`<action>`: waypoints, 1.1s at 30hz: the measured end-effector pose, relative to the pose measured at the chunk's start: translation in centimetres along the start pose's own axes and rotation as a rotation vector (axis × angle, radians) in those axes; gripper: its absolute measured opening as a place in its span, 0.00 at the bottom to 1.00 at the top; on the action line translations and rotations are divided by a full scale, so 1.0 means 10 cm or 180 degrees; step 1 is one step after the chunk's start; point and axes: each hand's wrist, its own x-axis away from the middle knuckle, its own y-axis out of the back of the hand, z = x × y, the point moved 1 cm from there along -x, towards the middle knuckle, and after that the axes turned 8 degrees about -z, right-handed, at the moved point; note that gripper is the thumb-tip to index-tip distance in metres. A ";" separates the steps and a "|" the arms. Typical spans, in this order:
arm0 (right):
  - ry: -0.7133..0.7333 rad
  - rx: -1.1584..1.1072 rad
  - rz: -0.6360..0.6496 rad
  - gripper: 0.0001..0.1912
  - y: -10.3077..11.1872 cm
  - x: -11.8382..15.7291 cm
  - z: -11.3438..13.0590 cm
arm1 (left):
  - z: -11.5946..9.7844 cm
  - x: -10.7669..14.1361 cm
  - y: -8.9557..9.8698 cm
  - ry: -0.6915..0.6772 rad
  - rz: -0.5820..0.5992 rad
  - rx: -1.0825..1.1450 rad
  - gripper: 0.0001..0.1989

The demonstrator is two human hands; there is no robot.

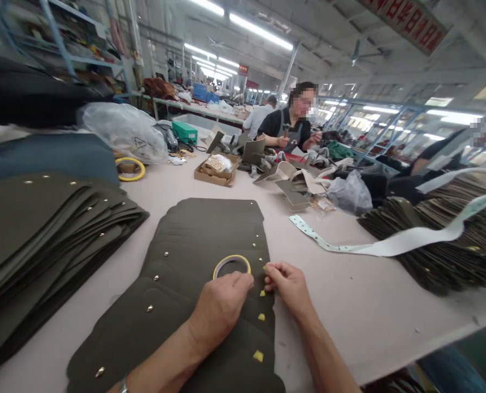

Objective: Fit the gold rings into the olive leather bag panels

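Note:
A dark olive panel [185, 245] with metal studs near both side edges lies flat on the table. Over its middle, my left hand [222, 300] is closed on a roll of yellow tape [232, 257]. My right hand [286, 284] is at the panel's right edge, its thumb and fingers pinched on a small yellow piece of tape [265, 268]. Below that hand, several yellow tape pieces [261, 316] are stuck along the right edge of the panel.
Stacked olive panels [42, 218] lie left, more [439, 251] right, with a pale perforated strip [369, 248]. Farther back are another tape roll [130, 170], a cardboard box [216, 169], a plastic bag [124, 131] and a person [286, 128] holding a hammer.

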 end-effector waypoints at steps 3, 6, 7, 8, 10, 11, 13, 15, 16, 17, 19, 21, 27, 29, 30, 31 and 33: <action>0.0110 0.0166 0.0035 0.21 0.08 -0.15 0.00 | 0.01 -0.03 -0.01 0.0130 0.0512 -0.0382 0.07; 0.0288 0.0503 0.0096 0.20 0.06 -0.21 0.00 | 0.02 -0.04 -0.02 0.0134 0.0856 -0.0521 0.04; 0.0358 0.0638 0.0113 0.19 0.04 -0.22 0.00 | 0.02 -0.04 -0.02 0.0128 0.0892 -0.0515 0.04; 0.0434 0.0777 0.0124 0.18 0.02 -0.23 0.00 | 0.02 -0.04 -0.02 0.0124 0.0910 -0.0503 0.04; 0.0622 0.1056 0.0125 0.16 -0.01 -0.24 0.01 | 0.01 -0.04 -0.02 0.0130 0.0946 -0.0487 0.04; 0.0735 0.1193 0.0111 0.16 -0.03 -0.24 0.02 | 0.01 -0.04 -0.02 0.0139 0.0974 -0.0482 0.04; 0.0975 0.1462 0.0087 0.14 -0.05 -0.25 0.04 | 0.01 -0.04 -0.02 0.0160 0.1016 -0.0471 0.05; 0.1178 0.1679 0.0094 0.13 -0.07 -0.26 0.07 | 0.01 -0.04 -0.01 0.0180 0.1026 -0.0453 0.05; 0.1226 0.1737 0.0102 0.13 -0.07 -0.26 0.08 | 0.02 -0.04 -0.01 0.0185 0.1019 -0.0442 0.05; 0.1228 0.1749 0.0111 0.12 -0.07 -0.27 0.08 | 0.02 -0.04 -0.01 0.0187 0.1008 -0.0433 0.05; 0.1093 0.1639 0.0073 0.14 -0.05 -0.27 0.07 | 0.01 -0.04 -0.01 0.0183 0.0993 -0.0420 0.05; 0.0810 0.1369 -0.0003 0.20 -0.01 -0.27 0.03 | 0.00 -0.05 0.00 0.0189 0.0983 -0.0408 0.05; 0.0663 0.1072 0.0175 0.18 0.06 -0.23 -0.08 | 0.01 -0.07 0.00 0.0266 0.0980 -0.0457 0.05; 0.0906 0.1295 0.0100 0.16 0.02 -0.23 -0.06 | 0.05 -0.04 0.01 0.0260 0.0998 -0.0486 0.05; 0.1028 0.1427 0.0041 0.14 0.00 -0.22 -0.03 | 0.05 -0.03 0.02 0.0251 0.0966 -0.0468 0.06; 0.1140 0.1564 -0.0034 0.13 -0.02 -0.19 0.02 | 0.04 -0.02 0.02 0.0236 0.0860 -0.0400 0.07; 0.1280 0.1819 -0.0158 0.11 -0.07 -0.10 0.15 | -0.04 -0.04 -0.02 0.0173 0.0459 -0.0100 0.08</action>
